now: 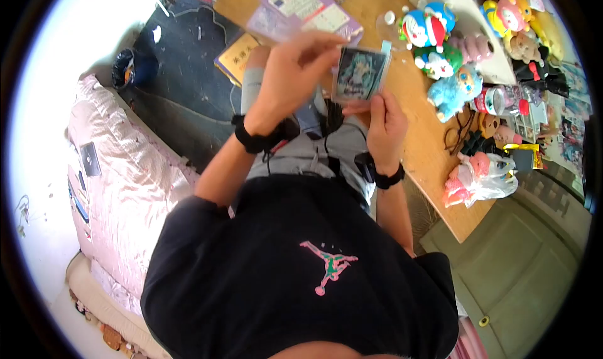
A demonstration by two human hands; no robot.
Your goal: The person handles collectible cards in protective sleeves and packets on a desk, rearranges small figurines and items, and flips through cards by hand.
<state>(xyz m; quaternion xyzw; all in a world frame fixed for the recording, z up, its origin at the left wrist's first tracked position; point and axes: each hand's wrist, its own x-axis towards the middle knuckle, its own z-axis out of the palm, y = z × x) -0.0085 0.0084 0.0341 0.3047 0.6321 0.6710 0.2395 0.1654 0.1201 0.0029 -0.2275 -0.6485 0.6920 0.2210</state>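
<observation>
A picture card in a clear sleeve or case (361, 75) is held up over my lap, showing a figure with long teal hair on a dark background. A small pale blue tab (385, 46) sticks up at its top right corner. My right hand (384, 125) pinches the card's lower right edge between thumb and fingers. At the card's upper left edge is my left hand (292, 73), its fingers bent and smeared by motion. Whether those fingers grip the card or something small is unclear. Both wrists wear black bands.
The wooden desk (427, 164) holds plush and vinyl toys (455, 89), a bottle (490, 101), a bagged pink toy (480, 177), and purple printed packets (301, 7). A yellow booklet (237, 57) lies by my leg. A pink-covered bed (125, 177) and a bin (134, 68) stand left.
</observation>
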